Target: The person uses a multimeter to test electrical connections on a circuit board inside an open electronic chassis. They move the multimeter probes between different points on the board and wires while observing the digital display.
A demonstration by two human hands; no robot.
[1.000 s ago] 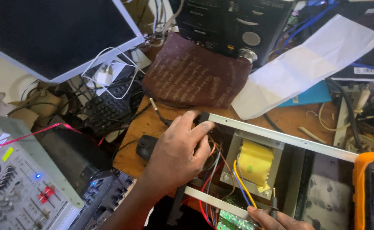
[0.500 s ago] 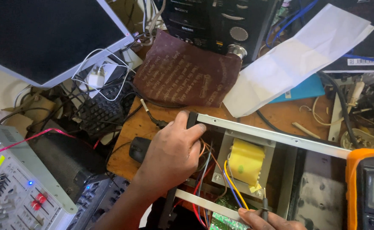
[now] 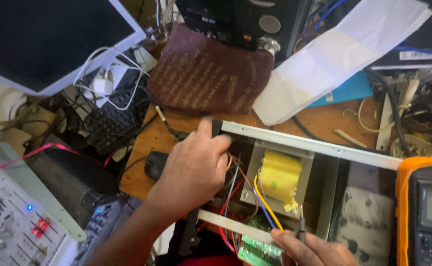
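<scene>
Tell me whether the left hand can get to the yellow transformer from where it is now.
Probably yes. The left hand grips the corner of the open metal case, and the yellow transformer sits uncovered just beside it. Only a few loose wires lie between.

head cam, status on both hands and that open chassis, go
Left hand gripping the corner of the open metal chassis. Right hand holds a probe by the yellow transformer. Loose wires crowd between the hands.

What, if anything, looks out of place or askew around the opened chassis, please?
A sheet of brown sandpaper lies draped against the black equipment behind the chassis, curled rather than flat. Loose white paper sprawls over cables beside it. Nothing looks spilled or broken.
</scene>
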